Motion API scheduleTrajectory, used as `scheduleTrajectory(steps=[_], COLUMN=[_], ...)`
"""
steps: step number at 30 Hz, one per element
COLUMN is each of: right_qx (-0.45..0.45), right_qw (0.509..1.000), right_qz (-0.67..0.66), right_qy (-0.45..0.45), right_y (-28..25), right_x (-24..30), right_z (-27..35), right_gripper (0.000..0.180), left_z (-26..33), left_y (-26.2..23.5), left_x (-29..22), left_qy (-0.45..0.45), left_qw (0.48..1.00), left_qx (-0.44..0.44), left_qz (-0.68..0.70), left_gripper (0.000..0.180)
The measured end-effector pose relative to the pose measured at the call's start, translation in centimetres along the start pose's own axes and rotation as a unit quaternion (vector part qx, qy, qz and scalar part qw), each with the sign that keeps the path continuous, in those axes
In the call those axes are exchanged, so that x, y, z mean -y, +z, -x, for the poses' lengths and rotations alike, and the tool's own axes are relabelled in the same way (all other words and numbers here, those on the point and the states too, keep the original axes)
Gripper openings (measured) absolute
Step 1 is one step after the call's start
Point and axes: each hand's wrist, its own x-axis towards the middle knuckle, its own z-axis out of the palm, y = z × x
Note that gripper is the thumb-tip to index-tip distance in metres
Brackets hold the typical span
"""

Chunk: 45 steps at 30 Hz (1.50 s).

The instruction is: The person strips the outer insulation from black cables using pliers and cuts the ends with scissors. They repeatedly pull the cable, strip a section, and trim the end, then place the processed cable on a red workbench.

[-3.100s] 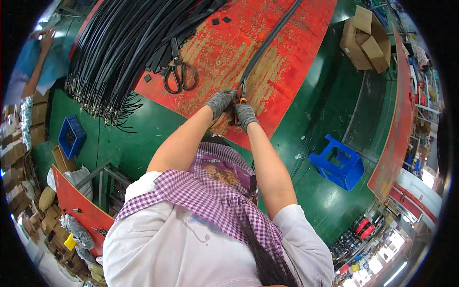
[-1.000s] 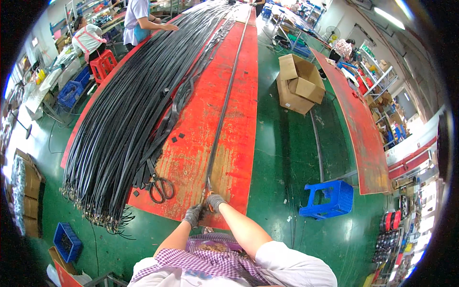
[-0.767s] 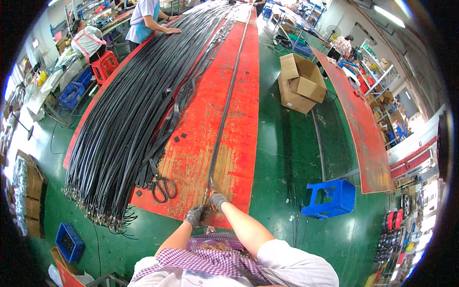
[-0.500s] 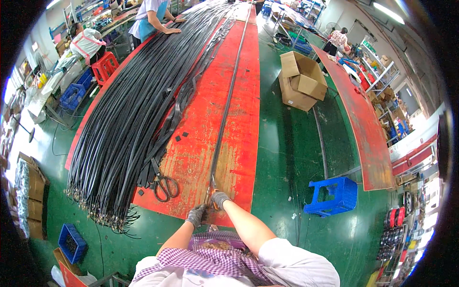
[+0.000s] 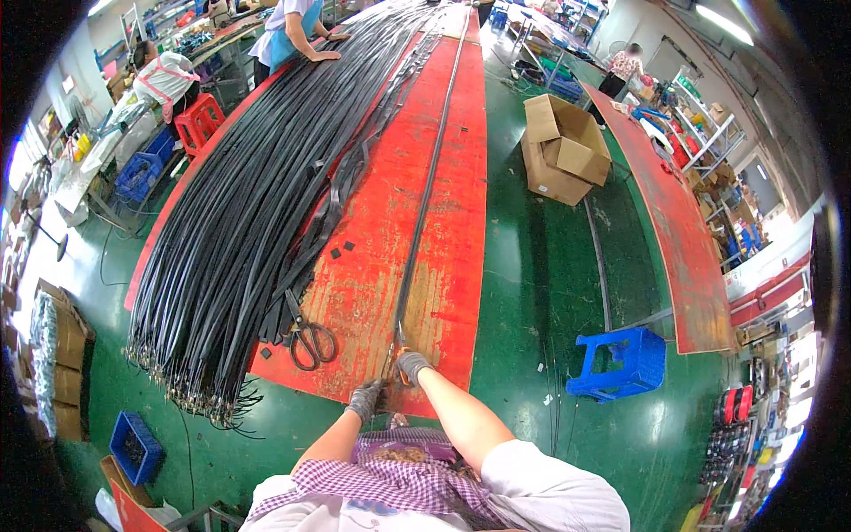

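Strip: long, thin and dark, looking near-black with a dull grey sheen; narrowing with distance, bending only slightly. Black strip (image 5: 409, 285) is lying lengthwise along the right part of the red bench (image 5: 454, 293), its near end reaching the hands and its far part running up the bench.
Strip cross-section: flat or tubular, cannot tell.
Right grip: gloved right hand (image 5: 412, 365) is grasping an orange-handled tool (image 5: 404, 378), fingers wrapping the handles; metal tip is pointing up the bench, meeting the near end of the strip.
Left grip: gloved left hand (image 5: 363, 399) is curling just left of and below the right one, over the bench's near edge; what it is holding is too small and dark to tell.
Gloves: both grey, forearms bare.
Bench surface: red, wearing through to tan patches around the strip's near half.
Scissors: black-handled scissors (image 5: 310, 344) are lying left of the hands, blades pointing away, near the bundle.
Bundle: many black strips (image 5: 239, 204) are covering the bench's left side, brassy ends hanging over the near edge.
Scraps: small black squares (image 5: 341, 249) are lying between bundle and strip.
Co-worker: hand (image 5: 326, 56) is resting on the bundle's far part.
Floor, right: blue stool (image 5: 618, 362) and open cardboard box (image 5: 563, 164) are standing beside the bench.
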Motion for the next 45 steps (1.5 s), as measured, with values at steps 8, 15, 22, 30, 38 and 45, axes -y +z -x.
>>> scheduleTrajectory(steps=[8,15,22,30,38,45], right_qx=[0.002,0.016,-0.005,0.033,0.008,0.004], right_qw=[0.999,0.996,0.987,0.945,0.942,0.944], right_qz=[-0.035,-0.072,-0.162,-0.322,-0.327,-0.308], right_qy=[0.018,0.042,-0.012,0.039,0.072,0.119], right_y=[0.0,-0.5,-0.4,-0.2,-0.4,-0.5], right_x=[0.3,1.4,0.8,-0.4,0.9,1.6], right_z=[0.6,2.4,1.7,1.3,2.5,2.6], right_gripper=[0.025,0.027,0.016,0.012,0.007,0.006], left_z=[0.6,0.4,-2.3,1.5,1.1,2.0], left_y=[-0.2,-0.9,-3.8,-2.0,-1.9,-1.6], left_x=[0.1,0.8,2.7,1.7,1.4,0.6], left_qy=[-0.003,0.011,0.4,0.057,0.037,0.017], left_qw=[0.999,1.0,0.745,0.998,0.999,0.999], left_qx=[-0.031,0.0,0.018,-0.015,-0.017,-0.01], left_qz=[-0.025,-0.008,-0.534,-0.036,0.002,0.049], left_gripper=[0.02,0.023,0.012,0.028,0.028,0.032])
